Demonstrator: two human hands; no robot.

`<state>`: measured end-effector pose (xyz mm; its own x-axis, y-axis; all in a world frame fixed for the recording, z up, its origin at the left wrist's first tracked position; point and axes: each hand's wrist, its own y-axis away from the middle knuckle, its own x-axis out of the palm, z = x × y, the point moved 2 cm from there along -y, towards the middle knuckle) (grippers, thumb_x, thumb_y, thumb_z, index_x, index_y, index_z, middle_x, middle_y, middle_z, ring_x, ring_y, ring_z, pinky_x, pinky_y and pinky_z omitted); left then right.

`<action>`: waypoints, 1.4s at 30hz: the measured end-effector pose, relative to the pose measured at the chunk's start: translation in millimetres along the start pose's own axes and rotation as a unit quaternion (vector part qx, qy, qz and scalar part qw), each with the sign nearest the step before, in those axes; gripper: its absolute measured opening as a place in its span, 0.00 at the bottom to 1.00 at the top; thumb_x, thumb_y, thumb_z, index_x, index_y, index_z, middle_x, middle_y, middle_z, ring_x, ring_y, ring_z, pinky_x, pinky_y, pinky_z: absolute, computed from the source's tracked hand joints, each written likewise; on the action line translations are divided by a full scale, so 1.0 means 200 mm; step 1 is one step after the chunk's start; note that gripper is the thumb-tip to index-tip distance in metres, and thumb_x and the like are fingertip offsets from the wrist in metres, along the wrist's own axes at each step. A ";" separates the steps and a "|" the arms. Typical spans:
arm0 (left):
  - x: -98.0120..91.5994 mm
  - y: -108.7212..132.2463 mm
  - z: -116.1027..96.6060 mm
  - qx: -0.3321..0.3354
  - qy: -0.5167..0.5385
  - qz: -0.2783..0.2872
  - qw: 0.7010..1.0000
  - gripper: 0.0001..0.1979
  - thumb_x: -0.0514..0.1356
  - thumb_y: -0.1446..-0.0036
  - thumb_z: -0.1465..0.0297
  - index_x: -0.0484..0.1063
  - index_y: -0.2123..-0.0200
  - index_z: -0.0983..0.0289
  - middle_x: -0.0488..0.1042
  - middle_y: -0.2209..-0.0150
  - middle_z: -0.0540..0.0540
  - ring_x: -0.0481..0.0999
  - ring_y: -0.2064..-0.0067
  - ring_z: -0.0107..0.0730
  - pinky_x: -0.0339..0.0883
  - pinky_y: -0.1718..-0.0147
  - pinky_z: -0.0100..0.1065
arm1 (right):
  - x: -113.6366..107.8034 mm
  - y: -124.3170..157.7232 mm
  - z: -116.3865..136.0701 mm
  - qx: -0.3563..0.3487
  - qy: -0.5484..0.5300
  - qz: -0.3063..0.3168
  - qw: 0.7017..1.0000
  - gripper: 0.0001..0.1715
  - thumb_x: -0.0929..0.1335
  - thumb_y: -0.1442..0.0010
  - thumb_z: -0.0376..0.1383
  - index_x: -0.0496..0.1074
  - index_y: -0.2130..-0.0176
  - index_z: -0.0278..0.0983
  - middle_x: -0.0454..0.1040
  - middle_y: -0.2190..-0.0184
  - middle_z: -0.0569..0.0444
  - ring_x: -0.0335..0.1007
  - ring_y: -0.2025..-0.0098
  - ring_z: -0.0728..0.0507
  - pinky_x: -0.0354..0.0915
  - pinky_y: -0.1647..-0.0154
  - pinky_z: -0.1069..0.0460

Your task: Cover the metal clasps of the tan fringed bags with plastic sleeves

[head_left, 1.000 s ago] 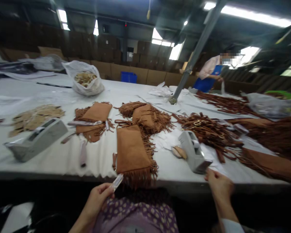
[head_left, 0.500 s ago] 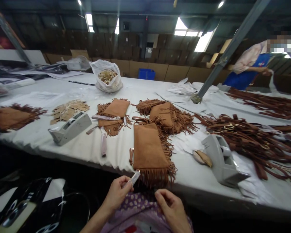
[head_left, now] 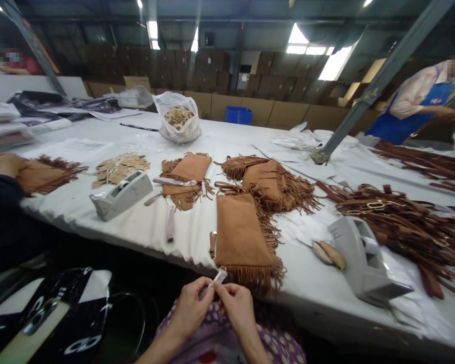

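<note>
A strap end in whitish wrapping (head_left: 220, 275) sticks up from my fingers, beside a metal ring at the lower left corner of a tan suede fringed bag (head_left: 242, 230). My left hand (head_left: 192, 306) is closed around the strap's lower part. My right hand (head_left: 237, 306) pinches at the same strap, its fingertips meeting the left ones. What lies between the fingers is mostly hidden. The bag lies flat at the table edge, fringe along its right side and bottom, with a zip pull (head_left: 213, 243) at its left.
Tape dispensers stand at left (head_left: 123, 194) and right (head_left: 364, 260). More fringed bags (head_left: 267, 179), wrapped straps (head_left: 170, 220), a pile of tags (head_left: 121, 169) and brown straps (head_left: 394, 212) lie around. A co-worker's hand (head_left: 8, 164) rests on a bag at far left.
My right hand has moved left and up to join my left hand at the wrapped strap, its fingers now pinched. The view has shifted slightly left. A co-worker's hand shows more at left.
</note>
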<state>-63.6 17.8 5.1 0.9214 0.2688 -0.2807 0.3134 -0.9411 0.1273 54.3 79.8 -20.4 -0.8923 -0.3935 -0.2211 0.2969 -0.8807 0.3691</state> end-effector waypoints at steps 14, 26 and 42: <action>0.00 0.04 0.04 -0.017 -0.031 -0.103 0.994 0.17 0.58 0.45 0.64 0.68 0.51 0.60 0.78 0.65 0.55 0.77 0.63 0.38 0.67 0.62 0.32 | 0.04 0.01 0.01 0.014 -0.119 0.019 0.993 0.29 0.71 0.58 0.57 0.67 0.81 0.34 0.61 0.90 0.61 0.51 0.89 0.54 0.46 0.89 0.58; 0.02 -0.02 0.06 -0.032 0.029 -0.052 0.998 0.14 0.58 0.45 0.60 0.77 0.63 0.63 0.79 0.64 0.57 0.76 0.62 0.39 0.67 0.63 0.32 | 0.01 0.01 0.01 -0.012 -0.102 0.027 0.994 0.28 0.71 0.58 0.56 0.67 0.81 0.34 0.61 0.89 0.61 0.51 0.88 0.54 0.47 0.88 0.58; 0.03 -0.03 0.03 -0.058 0.063 -0.054 0.995 0.17 0.59 0.47 0.57 0.75 0.72 0.67 0.75 0.76 0.53 0.70 0.74 0.30 0.61 0.74 0.28 | -0.08 0.11 0.01 0.020 -0.163 -0.011 0.986 0.43 0.68 0.53 0.59 0.62 0.49 0.33 0.71 0.82 0.59 0.53 0.90 0.53 0.47 0.90 0.58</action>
<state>-61.6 23.5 -2.5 0.8999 0.3984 -0.1773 0.4305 -0.8767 0.2146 74.1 67.7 -8.0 -0.9620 -0.2636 0.0713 0.2695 -0.8743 0.4036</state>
